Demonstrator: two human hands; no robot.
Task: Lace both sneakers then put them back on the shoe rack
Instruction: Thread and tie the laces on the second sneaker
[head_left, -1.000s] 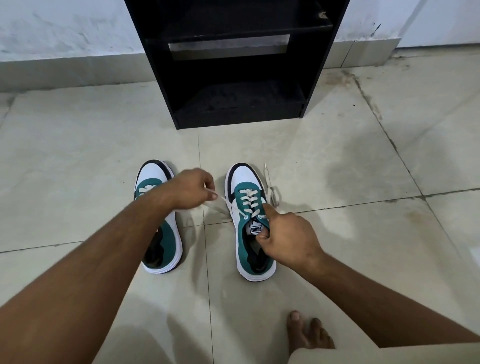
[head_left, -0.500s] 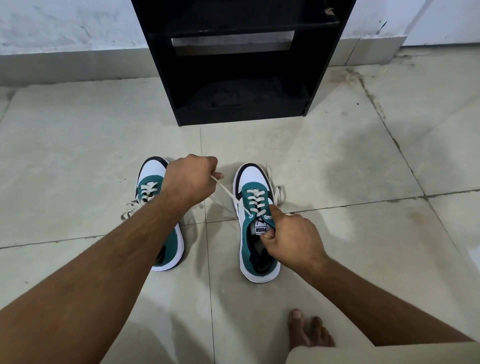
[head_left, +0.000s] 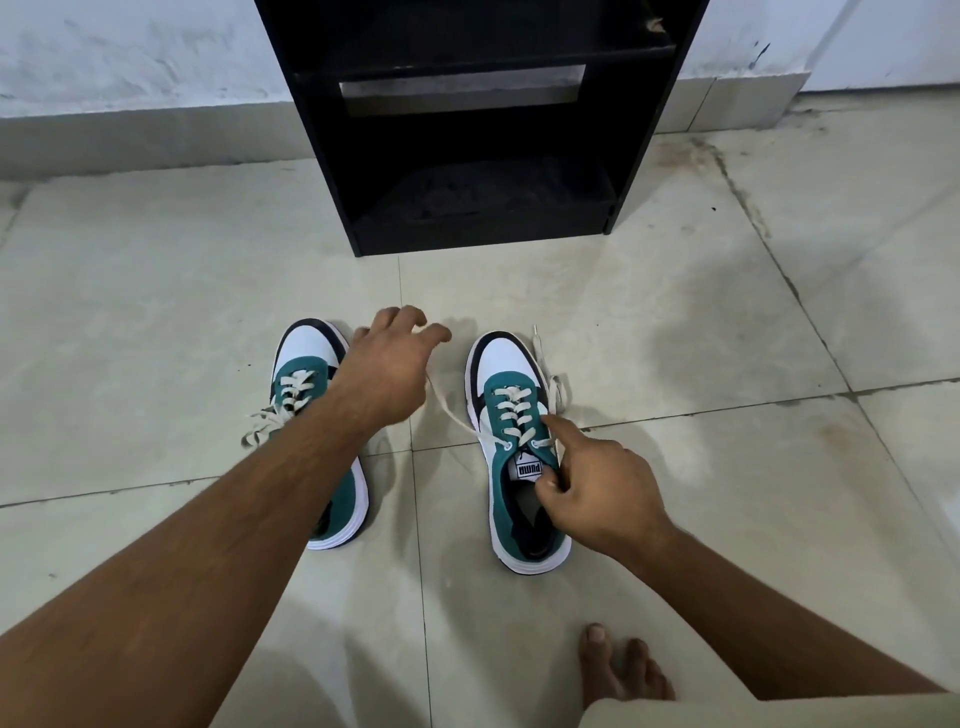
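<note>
Two teal, white and black sneakers stand side by side on the tiled floor, toes toward the black shoe rack (head_left: 327, 187). My left forearm crosses the left sneaker (head_left: 306, 358), whose cream laces trail loose to its left. My left hand (head_left: 387, 364) hovers between the two toes with fingers spread. A lace end (head_left: 449, 410) runs slack from under it to the right sneaker (head_left: 506, 364). My right hand (head_left: 597, 483) pinches that sneaker's tongue, its index finger resting on the top crossing. Another lace end (head_left: 556, 387) lies on the floor to the shoe's right.
The rack stands against a white wall with a grey skirting, and its lower shelf (head_left: 483, 197) holds nothing. My bare foot (head_left: 618, 670) rests on the floor near the bottom edge, behind the right sneaker. Pale floor tiles (head_left: 727, 338) surround the shoes.
My left hand went from a closed grip pulling the lace taut to spread fingers, and the lace has gone slack. The right hand keeps its hold on the tongue.
</note>
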